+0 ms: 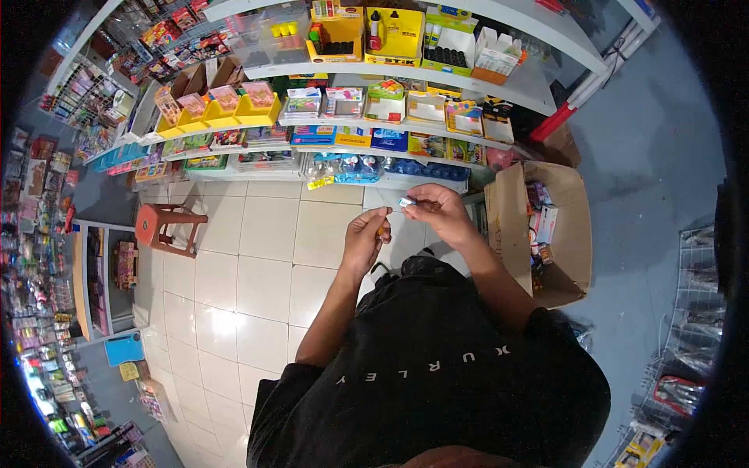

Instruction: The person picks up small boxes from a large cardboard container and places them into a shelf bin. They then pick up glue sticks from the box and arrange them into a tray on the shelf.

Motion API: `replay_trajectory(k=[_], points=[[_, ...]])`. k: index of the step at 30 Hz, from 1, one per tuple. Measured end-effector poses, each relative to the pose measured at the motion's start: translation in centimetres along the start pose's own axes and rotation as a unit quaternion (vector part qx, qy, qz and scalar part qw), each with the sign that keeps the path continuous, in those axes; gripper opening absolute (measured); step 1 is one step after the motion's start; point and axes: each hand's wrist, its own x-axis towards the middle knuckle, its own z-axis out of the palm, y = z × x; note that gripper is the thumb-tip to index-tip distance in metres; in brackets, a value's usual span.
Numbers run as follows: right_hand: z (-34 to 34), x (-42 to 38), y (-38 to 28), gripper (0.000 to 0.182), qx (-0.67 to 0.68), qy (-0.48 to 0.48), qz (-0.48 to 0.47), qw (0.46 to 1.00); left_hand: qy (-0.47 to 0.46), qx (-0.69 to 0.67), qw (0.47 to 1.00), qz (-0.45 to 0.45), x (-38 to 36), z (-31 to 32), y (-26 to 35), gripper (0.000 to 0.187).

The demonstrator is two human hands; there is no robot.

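In front of my body, my right hand (441, 212) pinches a small white and blue item (406, 202) between thumb and fingertips. Just to the left, my left hand (368, 236) has its fingers curled together around something small with a yellow-orange part (381, 231) showing; what it is I cannot make out. The two hands are close but apart, above the tiled floor and before the lower shelf.
Shelves (398, 125) of boxed stationery curve across the front. An open cardboard box (577, 234) holding small packages stands at the right. A red-brown stool (168, 226) is on the left floor. Hanging goods line both sides.
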Motion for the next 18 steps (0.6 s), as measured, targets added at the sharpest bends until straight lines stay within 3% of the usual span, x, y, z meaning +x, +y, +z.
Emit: replay_trajectory(k=[12,15,18], points=[[1.6,-0.3,0.0,0.02,-0.209,-0.017,-0.15,0.966,-0.051,0.063,0.996,0.029,-0.8,0.5,1.3,0.026],[2.4,0.2,0.6,0.022,-0.117,-0.051,-0.148,0.981,-0.031,0.068,0.996,0.045,-1.0,0.6,2.4,0.026],[3.0,0.7,0.6,0.023,-0.118,-0.093,-0.138,0.979,-0.045,0.079,0.994,0.052,-1.1,-0.5,3.3,0.02]])
